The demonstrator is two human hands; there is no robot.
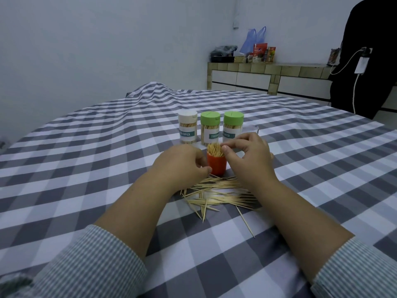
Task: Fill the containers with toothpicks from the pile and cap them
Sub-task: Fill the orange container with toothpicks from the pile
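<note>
The orange container (217, 165) is standing upright on the checked surface (86, 164), and everything is turning on it: a bundle of toothpicks (215, 149) is sticking straight up out of its mouth, long axes vertical, tips fanning a little. The right hand (249, 157) is hovering just right of the container, thumb and forefinger curling in toward the tops of those sticks; it seems to be pinching or nudging them, though I cannot tell whether it is truly gripping any. The left hand (182, 164) is sitting just left of the container, fingers curled against its side, apparently steadying it. Just nearer the person than the container, the loose pile (219, 195) is lying flat, most sticks running left to right. Beyond the container, three capped containers are standing in a row: one white-lidded (188, 130), two green-lidded (210, 131) (233, 129). The right hand is looking nearer to the stick tops, so tamping them down is probably its job.
</note>
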